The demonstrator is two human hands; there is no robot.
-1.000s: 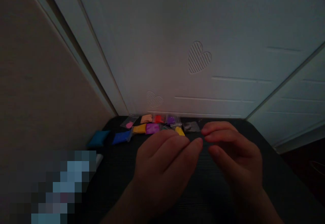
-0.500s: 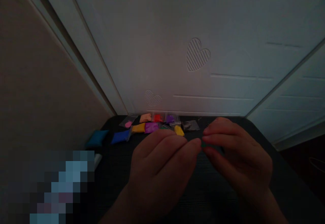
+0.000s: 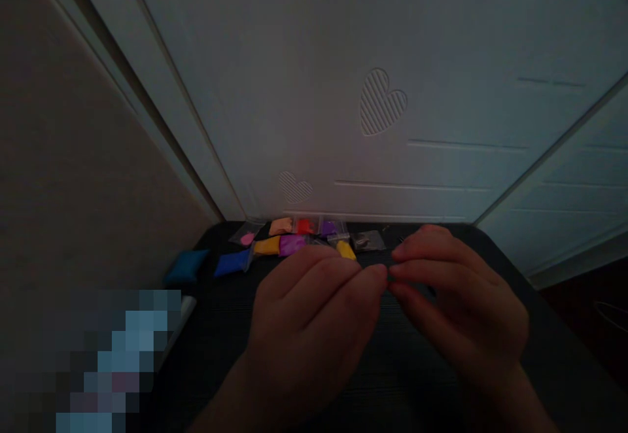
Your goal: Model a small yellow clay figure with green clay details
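Note:
My left hand (image 3: 316, 322) is closed, back toward me, with its thumb and forefinger pinched together. Facing it, my right hand (image 3: 458, 295) has its thumb and fingertips drawn to the same spot, and the two sets of fingertips meet. Between them is a tiny piece of green clay (image 3: 389, 277), nearly all covered by the fingers. Just beyond my left hand lie packets of coloured clay, among them a yellow one (image 3: 346, 250) and a magenta one (image 3: 293, 245).
Farther back on the dark table (image 3: 373, 394) lie peach (image 3: 281, 226), red (image 3: 305, 226) and purple (image 3: 328, 228) packets, plus a grey bag (image 3: 369, 241). Blue (image 3: 233, 263) and teal (image 3: 187, 267) packets sit left. A white panel (image 3: 314, 93) with heart reliefs rises behind; a blurred-out patch covers the lower left.
The green clay, which showed between the fingertips before, is now almost hidden as the fingers have come closer together. Both hands otherwise stay in nearly the same place.

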